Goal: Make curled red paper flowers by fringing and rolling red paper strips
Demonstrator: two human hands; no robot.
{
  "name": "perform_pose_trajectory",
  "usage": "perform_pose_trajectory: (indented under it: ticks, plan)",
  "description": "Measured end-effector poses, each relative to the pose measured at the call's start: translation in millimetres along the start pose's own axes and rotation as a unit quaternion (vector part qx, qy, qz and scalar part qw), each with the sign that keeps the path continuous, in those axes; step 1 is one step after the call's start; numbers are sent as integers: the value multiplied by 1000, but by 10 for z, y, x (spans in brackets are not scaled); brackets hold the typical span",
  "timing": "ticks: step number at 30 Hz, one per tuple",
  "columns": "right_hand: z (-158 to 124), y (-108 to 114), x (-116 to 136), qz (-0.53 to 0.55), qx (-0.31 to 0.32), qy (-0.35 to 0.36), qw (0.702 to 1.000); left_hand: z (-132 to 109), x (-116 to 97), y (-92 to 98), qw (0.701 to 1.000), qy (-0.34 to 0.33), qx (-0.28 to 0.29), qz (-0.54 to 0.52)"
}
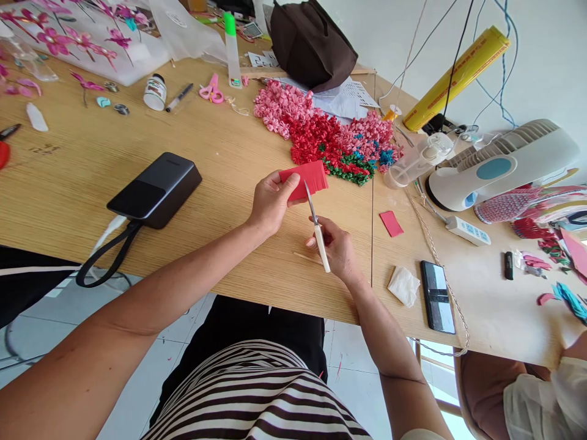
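- The left hand (271, 203), at centre, firmly pinches a red fringed strip (306, 180) between thumb and fingers; the fringe runs along the strip's lower edge.
- The right hand (334, 247), just below and to the right, is closed around white-handled scissors (319, 235), whose narrow metal blades point up and reach the strip's lower edge.
- A thin wooden stick (308, 258) lies on the table just beside the right hand.
- The strip is held in the air above the light wooden table (257, 260), near its front edge.
- A black power bank (153, 189) with a dark strap lies left of centre.
- A heap of curled pink, red, green and teal paper (321, 134) fills the upper middle of the table.
- A small red rectangle (391, 223), a white tissue (403, 286) and a smartphone (438, 297) lie to the right.
- Pink scissors (211, 90) and a glue bottle (232, 52) sit near the far edge.
- A white desk fan (499, 165) stands at the right, beside a yellow roll (456, 79).
- Another person's pale sleeve (536, 397) shows in the lower right corner.
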State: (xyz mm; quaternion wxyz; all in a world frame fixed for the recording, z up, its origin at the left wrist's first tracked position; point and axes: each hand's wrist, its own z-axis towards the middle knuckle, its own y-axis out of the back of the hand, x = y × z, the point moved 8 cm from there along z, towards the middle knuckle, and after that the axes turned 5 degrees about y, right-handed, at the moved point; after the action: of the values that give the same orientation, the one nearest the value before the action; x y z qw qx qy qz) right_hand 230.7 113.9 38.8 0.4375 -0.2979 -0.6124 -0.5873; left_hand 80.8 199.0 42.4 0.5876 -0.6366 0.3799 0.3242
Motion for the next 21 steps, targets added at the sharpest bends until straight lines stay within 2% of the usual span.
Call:
perform_pose_trajectory:
  ticks: [21]
  plan:
    - [9, 13, 14, 0, -11, -13, 1000, -7, 30, -15, 1000, 5, 14, -1]
